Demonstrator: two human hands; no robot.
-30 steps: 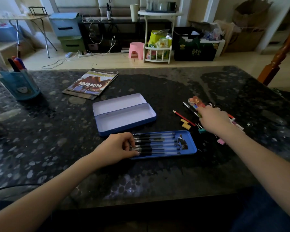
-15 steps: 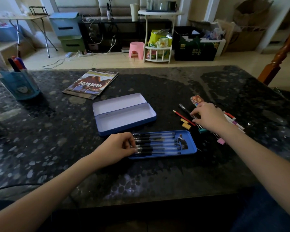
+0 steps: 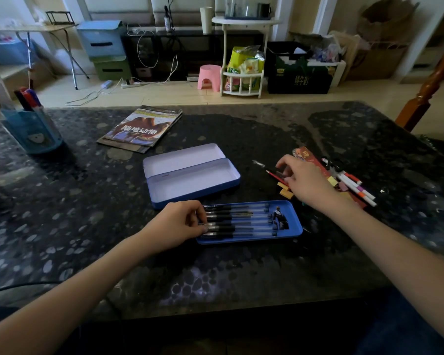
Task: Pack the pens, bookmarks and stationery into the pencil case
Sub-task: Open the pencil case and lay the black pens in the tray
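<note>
A magazine (image 3: pixel 141 129) lies at the table's (image 3: pixel 62 201) upper left, a blue pen holder (image 3: pixel 34 131) at far left. A pink stool (image 3: pixel 209 76) stands on the floor behind.

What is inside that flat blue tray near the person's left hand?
The blue tray holds a row of black pens lying side by side and a small figure at its right end. The left hand covers the pens' left ends.

One open pencil case (image 3: pixel 192 180) lay by one blue tray (image 3: pixel 295 221) holding five black pens (image 3: pixel 241 221). Two hands (image 3: pixel 176 226) were in view. One magazine (image 3: pixel 141 129) and one pen cup (image 3: pixel 34 131) stood farther off.
</note>
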